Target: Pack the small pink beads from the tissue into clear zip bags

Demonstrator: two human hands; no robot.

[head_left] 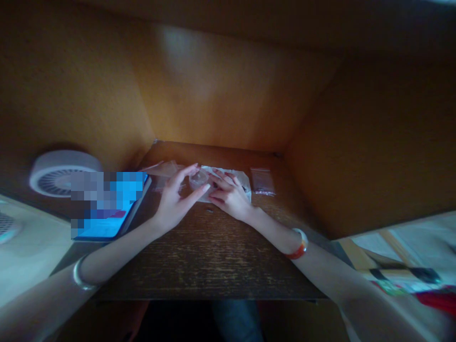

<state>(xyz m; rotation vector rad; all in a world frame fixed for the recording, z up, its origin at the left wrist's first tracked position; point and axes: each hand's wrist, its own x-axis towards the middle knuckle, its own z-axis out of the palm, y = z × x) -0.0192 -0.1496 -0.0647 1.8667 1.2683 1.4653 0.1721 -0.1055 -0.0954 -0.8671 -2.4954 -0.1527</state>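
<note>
My left hand and my right hand meet over a dark wooden desk. Between their fingertips sits a small round clear object, which looks like a lid or a little dish. My left thumb and forefinger curve around it; my right fingers press on its other side. Under the hands lies a white sheet or plastic bag. A silver bangle is on my left wrist, a red and white bracelet on my right.
A tablet with a blue screen leans at the desk's left. A small clear bag lies right of my hands. A round white fan is at far left. Orange partition walls enclose the desk. Papers lie at lower right.
</note>
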